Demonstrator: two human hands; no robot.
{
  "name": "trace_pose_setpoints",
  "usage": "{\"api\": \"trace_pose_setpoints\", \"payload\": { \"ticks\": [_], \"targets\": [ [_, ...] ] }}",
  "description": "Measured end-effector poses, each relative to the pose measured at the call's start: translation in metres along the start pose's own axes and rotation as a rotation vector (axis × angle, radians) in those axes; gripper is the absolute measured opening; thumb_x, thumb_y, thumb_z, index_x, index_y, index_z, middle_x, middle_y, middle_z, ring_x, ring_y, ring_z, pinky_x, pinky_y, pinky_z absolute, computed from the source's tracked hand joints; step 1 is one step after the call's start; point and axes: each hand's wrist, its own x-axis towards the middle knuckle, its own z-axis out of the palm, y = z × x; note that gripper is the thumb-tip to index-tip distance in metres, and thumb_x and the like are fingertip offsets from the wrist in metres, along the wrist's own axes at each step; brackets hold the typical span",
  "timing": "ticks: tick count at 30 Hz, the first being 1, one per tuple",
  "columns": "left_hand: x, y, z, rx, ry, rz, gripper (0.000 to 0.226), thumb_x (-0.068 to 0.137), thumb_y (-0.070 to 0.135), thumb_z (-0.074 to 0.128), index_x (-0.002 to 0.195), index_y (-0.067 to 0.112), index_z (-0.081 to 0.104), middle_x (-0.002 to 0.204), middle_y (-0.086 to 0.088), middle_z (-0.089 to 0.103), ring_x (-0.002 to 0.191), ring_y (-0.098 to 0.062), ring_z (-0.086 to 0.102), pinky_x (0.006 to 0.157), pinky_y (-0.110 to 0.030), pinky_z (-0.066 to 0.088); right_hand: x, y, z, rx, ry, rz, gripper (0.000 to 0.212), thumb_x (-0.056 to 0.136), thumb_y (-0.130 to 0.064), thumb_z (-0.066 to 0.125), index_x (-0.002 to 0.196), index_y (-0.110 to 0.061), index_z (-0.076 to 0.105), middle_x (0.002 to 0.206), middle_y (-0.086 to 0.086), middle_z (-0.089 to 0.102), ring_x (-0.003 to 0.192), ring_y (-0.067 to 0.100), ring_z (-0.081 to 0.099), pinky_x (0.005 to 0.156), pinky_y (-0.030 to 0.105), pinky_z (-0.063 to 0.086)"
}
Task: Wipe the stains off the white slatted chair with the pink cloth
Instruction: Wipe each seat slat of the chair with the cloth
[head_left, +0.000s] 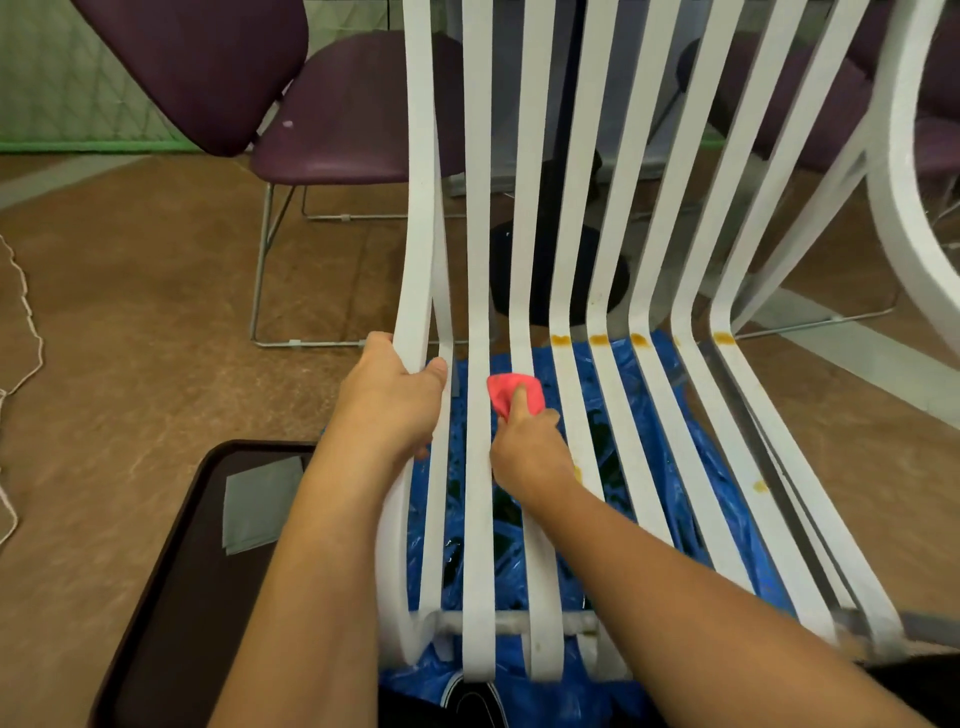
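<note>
Left hand (392, 395) grips the white chair's (478, 312) outer slat. Right hand (524, 441) pinches a pink cloth (511, 391) against a middle slat, near orange stains (598, 340).

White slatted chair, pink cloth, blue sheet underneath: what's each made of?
White slatted chair: painted metal or moulded plastic, can't tell which; thin curved slats, even matte white.
Pink cloth: soft fabric; it bunches in the right hand.
Blue sheet: probably thin plastic film; glossy and crinkled.
</note>
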Motion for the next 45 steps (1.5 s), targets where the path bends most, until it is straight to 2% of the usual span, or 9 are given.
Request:
{"api": "trace_pose_setpoints", "payload": {
  "ticks": [6,13,22,29,32,36,39,42,45],
  "targets": [
    [-0.003,-0.001,0.0,0.088,0.031,0.024,0.024,0.101,0.035,0.055,0.114,0.021,0.04,0.112,-0.007,0.053,0.084,-0.024,0.061,0.044,-0.025,0.045,-0.069,0.026,0.024,-0.049,-0.046,-0.057,0.067,0.101,-0.021,0.039,0.16,-0.025,0.008,0.151,0.024,0.032,0.11,0.041,0.057,0.078,0.04,0.056],
    [-0.003,-0.002,0.001,0.174,0.064,0.042,0.027,0.102,0.038,0.053,0.116,0.018,0.041,0.12,-0.01,0.051,0.09,-0.03,0.063,0.045,-0.025,0.045,-0.147,0.05,0.034,0.037,-0.028,-0.068,0.063,0.107,-0.032,0.032,0.16,-0.03,-0.003,0.13,0.018,0.038,0.075,0.024,0.054,0.071,0.031,0.048],
    [0.0,-0.004,0.0,0.182,0.043,0.054,0.032,0.103,0.039,0.05,0.123,0.016,0.041,0.122,-0.01,0.051,0.094,-0.032,0.064,0.052,-0.03,0.05,-0.192,0.091,0.088,0.444,0.276,-0.301,0.056,0.102,-0.059,0.031,0.154,-0.045,0.021,0.112,-0.007,0.038,0.09,0.004,0.049,0.078,0.013,0.044],
    [-0.003,-0.005,-0.002,0.198,0.033,0.09,0.04,0.103,0.04,0.05,0.132,0.014,0.041,0.126,-0.012,0.052,0.1,-0.033,0.063,0.082,-0.045,0.059,-0.195,0.13,0.134,0.625,0.272,-0.425,0.053,0.102,-0.05,0.047,0.151,-0.054,0.025,0.154,-0.016,0.022,0.129,0.008,0.047,0.087,0.037,0.061],
    [-0.004,-0.005,-0.002,0.206,0.034,0.092,0.041,0.103,0.039,0.049,0.134,0.014,0.039,0.129,-0.013,0.052,0.104,-0.034,0.063,0.086,-0.047,0.059,-0.201,0.135,0.13,0.552,0.152,-0.329,0.059,0.076,-0.072,0.07,0.126,-0.077,0.039,0.143,-0.003,0.05,0.131,0.02,0.054,0.097,0.036,0.056],
    [-0.006,-0.003,-0.002,0.212,0.039,0.077,0.042,0.103,0.039,0.05,0.136,0.014,0.039,0.131,-0.012,0.051,0.104,-0.035,0.063,0.079,-0.043,0.06,-0.2,0.133,0.127,0.855,0.018,-0.207,0.07,0.063,-0.06,0.088,0.123,-0.064,0.052,0.129,0.006,0.066,0.122,0.027,0.062,0.104,0.052,0.05],
    [-0.007,-0.003,-0.002,0.232,0.044,0.08,0.043,0.104,0.039,0.049,0.137,0.013,0.039,0.132,-0.013,0.051,0.106,-0.035,0.063,0.083,-0.045,0.059,-0.204,0.123,0.124,0.974,0.032,-0.198,0.083,0.063,-0.047,0.093,0.133,-0.039,0.048,0.121,0.005,0.07,0.117,0.027,0.065,0.095,0.039,0.056],
    [-0.008,-0.002,-0.002,0.249,0.047,0.081,0.043,0.104,0.039,0.049,0.136,0.013,0.038,0.132,-0.013,0.052,0.107,-0.036,0.064,0.085,-0.047,0.058,-0.206,0.112,0.121,0.763,0.202,-0.229,0.056,0.09,-0.014,0.072,0.133,-0.038,0.047,0.13,-0.008,0.059,0.123,0.017,0.059,0.096,0.025,0.053],
    [-0.01,-0.002,-0.002,0.261,0.048,0.084,0.04,0.104,0.039,0.048,0.133,0.014,0.039,0.131,-0.013,0.053,0.106,-0.036,0.063,0.088,-0.051,0.057,-0.207,0.105,0.123,0.583,0.387,-0.31,0.056,0.099,-0.038,0.053,0.148,-0.049,0.029,0.143,-0.002,0.04,0.115,0.015,0.058,0.09,0.027,0.056]
  ]
}}
